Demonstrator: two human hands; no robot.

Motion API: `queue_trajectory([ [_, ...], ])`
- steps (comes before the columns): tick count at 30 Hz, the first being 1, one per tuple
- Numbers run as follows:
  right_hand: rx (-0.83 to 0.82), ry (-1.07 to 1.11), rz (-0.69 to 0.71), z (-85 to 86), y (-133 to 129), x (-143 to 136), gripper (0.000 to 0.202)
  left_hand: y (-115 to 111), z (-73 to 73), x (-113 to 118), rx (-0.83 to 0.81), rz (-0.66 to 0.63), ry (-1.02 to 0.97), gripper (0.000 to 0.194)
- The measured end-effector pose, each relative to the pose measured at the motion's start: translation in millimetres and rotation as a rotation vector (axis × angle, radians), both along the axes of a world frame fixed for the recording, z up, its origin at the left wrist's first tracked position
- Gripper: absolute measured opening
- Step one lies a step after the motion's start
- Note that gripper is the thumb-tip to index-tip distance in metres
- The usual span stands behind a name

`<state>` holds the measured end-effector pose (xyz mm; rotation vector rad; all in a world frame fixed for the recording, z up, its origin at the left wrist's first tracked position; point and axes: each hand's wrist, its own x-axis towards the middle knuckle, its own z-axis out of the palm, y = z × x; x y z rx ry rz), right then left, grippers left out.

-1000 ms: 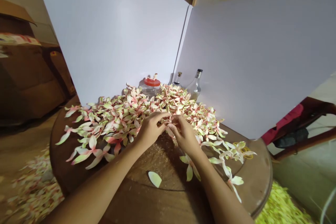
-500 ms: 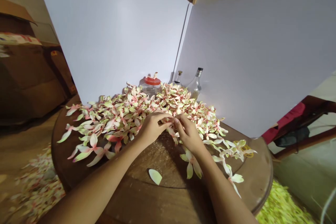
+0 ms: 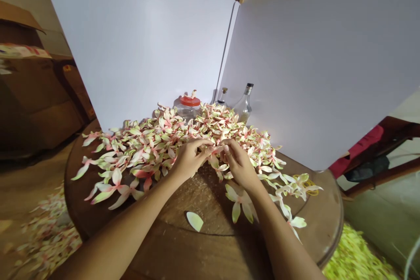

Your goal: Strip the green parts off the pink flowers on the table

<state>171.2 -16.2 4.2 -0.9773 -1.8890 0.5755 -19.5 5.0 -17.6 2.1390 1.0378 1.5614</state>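
My left hand and my right hand meet over the front of a heap of pink, white and pale green flowers. Between their fingertips is a small pinkish-white flower, partly covered by the fingers. Both hands are closed in a pinch on it. Below my right wrist lies a single open flower with pale petals. A loose pale green petal rests on the wood, nearer to me and between my forearms.
The round wooden table stands against white panels. Behind the heap are a red-lidded jar and two glass bottles, one taller. Yellow rubber bands lie at the right. Petals cover the floor at left, yellow-green pieces at right.
My fingertips have parted slightly, and more of the pinkish flower shows between them. My right hand has turned a little. The heap looks the same.
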Motion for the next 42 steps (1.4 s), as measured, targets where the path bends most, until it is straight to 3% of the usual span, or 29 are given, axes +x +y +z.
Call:
queue_trajectory([
  [3, -0.065, 0.132, -0.038, -2.0, 5.4, 4.4, 0.032, -0.7, -0.5, 0.1, -0.057, -0.104, -0.016, 0.030],
  [6, -0.160, 0.229, -0.038, -5.5, 10.1, 6.9, 0.036, -2.5, 0.4, 1.8, -0.048, -0.175, 0.004, 0.027],
  [10, -0.189, 0.221, -0.061, -5.1, 10.3, 6.9, 0.036, -4.6, 2.3, 2.3, -0.032, -0.157, 0.019, 0.019],
  [18, 0.139, 0.102, -0.275, 7.6, -3.9, 2.4, 0.028, -3.5, -0.4, 3.7, -0.055, -0.076, -0.037, 0.022],
  [20, 0.163, -0.013, -0.235, 7.4, -7.0, -0.1, 0.027, -2.5, -2.8, 5.8, -0.067, -0.070, -0.088, 0.029],
  [22, 0.056, -0.068, -0.104, 5.2, -8.1, -3.0, 0.028, -1.1, -5.1, 7.2, -0.108, -0.089, -0.152, 0.039],
  [25, -0.157, 0.039, 0.041, -1.1, -6.6, -7.5, 0.033, 1.0, -7.6, 7.3, -0.154, -0.110, -0.189, 0.034],
  [29, -0.283, 0.253, 0.111, -7.3, -3.7, -11.2, 0.033, 2.1, -8.5, 7.0, -0.157, -0.163, -0.191, 0.022],
  [42, -0.250, 0.343, 0.152, -5.3, -1.9, -9.1, 0.026, -2.1, -1.2, 10.4, -0.329, -0.211, -0.326, 0.023],
])
